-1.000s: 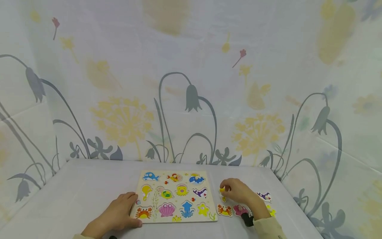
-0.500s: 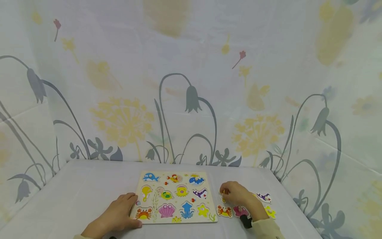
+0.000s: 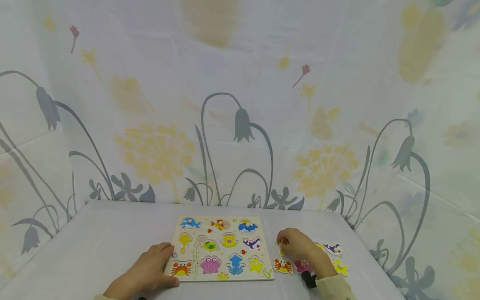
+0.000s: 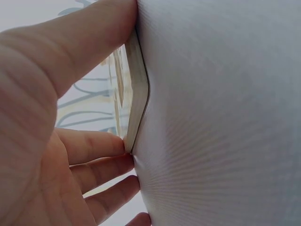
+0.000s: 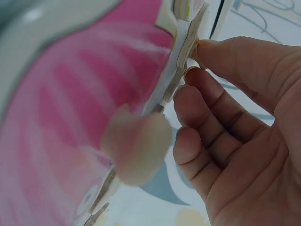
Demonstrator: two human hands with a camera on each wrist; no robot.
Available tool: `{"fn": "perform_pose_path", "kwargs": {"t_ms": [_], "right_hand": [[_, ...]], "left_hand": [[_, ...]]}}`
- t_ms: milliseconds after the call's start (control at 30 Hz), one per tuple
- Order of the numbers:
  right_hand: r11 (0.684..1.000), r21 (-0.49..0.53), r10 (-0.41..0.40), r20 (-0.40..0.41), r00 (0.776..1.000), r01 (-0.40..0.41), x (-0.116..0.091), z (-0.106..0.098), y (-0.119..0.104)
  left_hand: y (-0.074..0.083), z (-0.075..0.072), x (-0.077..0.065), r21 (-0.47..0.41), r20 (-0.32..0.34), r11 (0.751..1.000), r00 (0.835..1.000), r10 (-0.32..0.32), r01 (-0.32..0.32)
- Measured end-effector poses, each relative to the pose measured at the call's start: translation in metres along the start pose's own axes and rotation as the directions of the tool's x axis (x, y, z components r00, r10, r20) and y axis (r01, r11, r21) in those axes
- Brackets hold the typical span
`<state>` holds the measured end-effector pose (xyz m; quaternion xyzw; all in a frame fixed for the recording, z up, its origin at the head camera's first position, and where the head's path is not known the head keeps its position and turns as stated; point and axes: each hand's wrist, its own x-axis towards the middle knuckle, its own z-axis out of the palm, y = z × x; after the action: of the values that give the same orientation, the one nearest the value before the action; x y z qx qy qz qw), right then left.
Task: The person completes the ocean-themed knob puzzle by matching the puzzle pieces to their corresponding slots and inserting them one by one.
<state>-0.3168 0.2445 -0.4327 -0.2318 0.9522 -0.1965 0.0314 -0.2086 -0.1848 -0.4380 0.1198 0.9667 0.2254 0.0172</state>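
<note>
My left hand (image 3: 150, 266) rests at the front left corner of a wooden peg puzzle board (image 3: 204, 278), thumb at the front edge and fairly straight fingers along the left side. In the left wrist view the fingertips meet the board's edge at the tabletop. To the right of the board, my right hand (image 3: 298, 245) pinches a small yellow puzzle piece (image 3: 282, 252), seemingly the seahorse, between thumb and forefinger. Most of that piece is hidden by the fingers. A crab piece (image 3: 283, 266) and a pink shell piece (image 3: 302, 266) lie just in front of this hand.
A purple shark piece (image 3: 332, 248) and a yellow star piece (image 3: 340, 267) lie right of my right wrist, with another yellow piece partly hidden behind it. Knobbed sea animals, including a blue whale (image 3: 247, 226), sit in the board's back row. A flower-printed curtain (image 3: 240, 166) hangs behind the table.
One second ago the yellow piece stood tilted up in my right hand's fingers; the hand has since lowered slightly, bringing it close over the table. My left hand holds its place.
</note>
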Motion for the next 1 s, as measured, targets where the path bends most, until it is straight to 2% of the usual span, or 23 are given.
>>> {"fn": "perform_pose_path", "kwargs": {"t_ms": [400,533,767,1000], "right_hand": [[1.0,0.003,0.002,-0.019,1.0,-0.002,-0.001,-0.003,-0.006],[0.999,0.004,-0.034,-0.033,0.999,0.035,0.001,-0.003,-0.009],[0.989,-0.033,-0.143,-0.054,0.988,0.142,0.006,0.001,-0.015],[0.985,-0.027,-0.168,-0.022,0.985,0.168,0.016,0.005,-0.038]], "left_hand": [[0.001,0.001,0.0,0.01,0.0,1.0,1.0,-0.01,0.01],[0.001,0.001,0.0,0.016,-0.005,1.0,1.0,-0.005,0.005],[0.003,0.002,0.0,0.009,0.001,1.0,1.0,-0.014,0.014],[0.001,0.004,0.001,0.008,0.0,0.999,0.999,-0.032,0.032]]}}
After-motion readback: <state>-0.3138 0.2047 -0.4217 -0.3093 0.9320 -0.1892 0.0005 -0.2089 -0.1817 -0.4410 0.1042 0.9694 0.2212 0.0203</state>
